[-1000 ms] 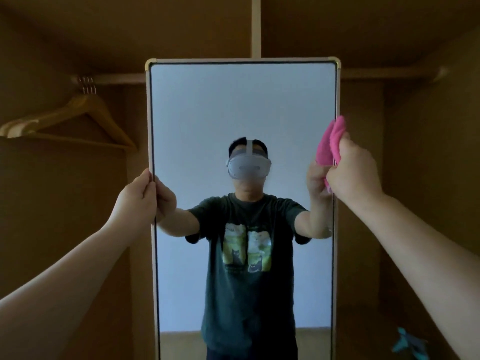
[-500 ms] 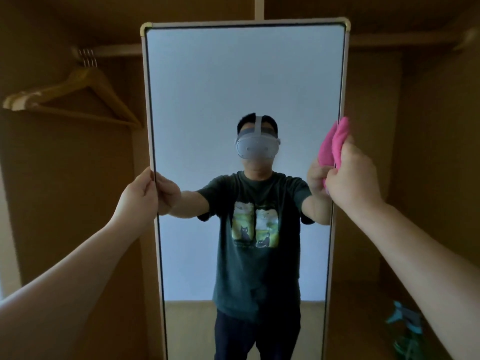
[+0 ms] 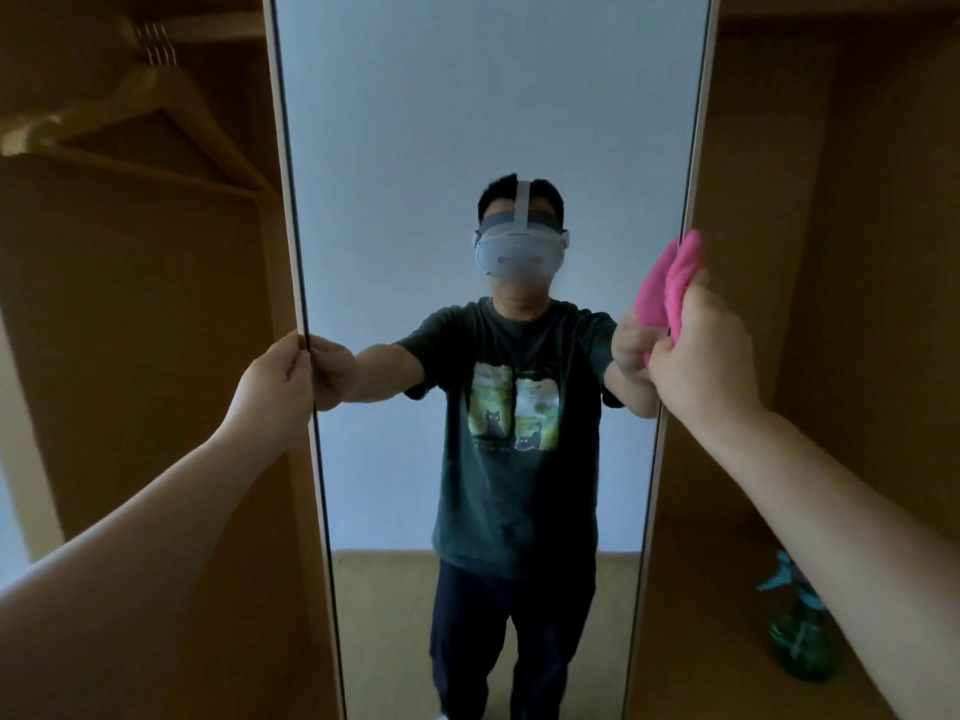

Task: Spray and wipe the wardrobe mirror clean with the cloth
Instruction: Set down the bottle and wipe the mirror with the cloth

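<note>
Your right hand [image 3: 701, 350] clamps the pink cloth [image 3: 670, 288] at the tall mirror's [image 3: 493, 122] right edge, glass leftward; your left hand [image 3: 278, 379] grips its left edge.

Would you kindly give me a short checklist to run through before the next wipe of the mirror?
1. Mirror steadied: left hand grips the mirror by its left edge. Ok.
2. Cloth secured: right hand grips the bunched pink cloth. Ok.
3. Cloth against the glass: it sits at the mirror's right edge, but contact is unclear. Cannot tell.
4. Glass sprayed: no droplets are visible. Cannot tell.
5. Spray bottle out of the way: it stands low at the right, apart from the mirror. Ok.
</note>
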A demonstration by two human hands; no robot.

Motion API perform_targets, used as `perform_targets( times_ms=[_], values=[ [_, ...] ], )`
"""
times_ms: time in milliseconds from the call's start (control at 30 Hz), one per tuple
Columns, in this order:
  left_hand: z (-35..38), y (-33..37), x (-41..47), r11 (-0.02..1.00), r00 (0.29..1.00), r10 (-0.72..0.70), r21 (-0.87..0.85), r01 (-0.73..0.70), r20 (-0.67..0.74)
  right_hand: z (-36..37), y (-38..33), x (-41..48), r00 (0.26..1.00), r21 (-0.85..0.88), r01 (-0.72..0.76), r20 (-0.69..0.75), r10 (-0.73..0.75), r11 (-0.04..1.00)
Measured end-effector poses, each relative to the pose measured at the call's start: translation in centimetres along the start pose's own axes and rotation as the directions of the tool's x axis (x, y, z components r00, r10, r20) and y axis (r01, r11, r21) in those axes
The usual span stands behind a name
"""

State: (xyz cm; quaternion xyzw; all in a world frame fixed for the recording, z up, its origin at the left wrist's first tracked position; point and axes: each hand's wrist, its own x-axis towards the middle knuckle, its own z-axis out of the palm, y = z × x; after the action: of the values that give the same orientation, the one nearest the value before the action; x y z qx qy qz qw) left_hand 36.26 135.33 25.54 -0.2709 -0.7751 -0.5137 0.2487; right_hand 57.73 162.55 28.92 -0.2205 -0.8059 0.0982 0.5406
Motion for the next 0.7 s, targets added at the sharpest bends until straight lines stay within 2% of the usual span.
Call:
perform_targets(
  times_ms=[467, 700],
  values=[
    [0.6, -2.2, -1.0, 0.996, 0.999, 0.029, -0.081, -0.025, 0.045, 2.7, 0.2, -3.5, 0.987, 0.012, -0.160, -0.023, 0.160, 0.987],
    [0.9, -2.6, -1.3, 0.985, 0.995, -0.034, -0.168, 0.049, 0.089, 3.8, 0.2, -4.7, 0.968, 0.009, -0.252, 0.005, 0.252, 0.968]
  ],
)
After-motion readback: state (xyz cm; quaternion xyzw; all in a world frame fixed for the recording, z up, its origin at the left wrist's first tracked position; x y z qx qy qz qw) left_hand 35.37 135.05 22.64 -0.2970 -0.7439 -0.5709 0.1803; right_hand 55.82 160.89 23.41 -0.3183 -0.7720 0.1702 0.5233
